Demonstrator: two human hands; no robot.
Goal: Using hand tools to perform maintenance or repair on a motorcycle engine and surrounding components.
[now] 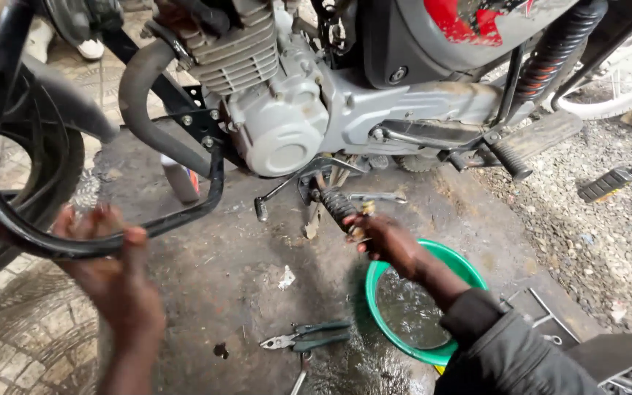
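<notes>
From the head camera, I saw my left hand [107, 252] closed around the black crash bar [74, 245] near the front wheel [31, 175]; I judged it stiff, heavy steel, safe to grab anywhere. My right hand [385, 240] wrapped the ribbed footpeg [338, 206] under the silver engine [279, 124], likely greasy and slippery. A green basin [444, 355] and pliers [309, 338] lay on the wet floor [221, 271].

I count one motorcycle [345, 80] at twelve o'clock, one green basin [393, 344] at five o'clock, one pair of pliers [305, 338] at six o'clock, one bottle [182, 179] at ten o'clock, and my two hands: left hand [104, 252], right hand [388, 240].
</notes>
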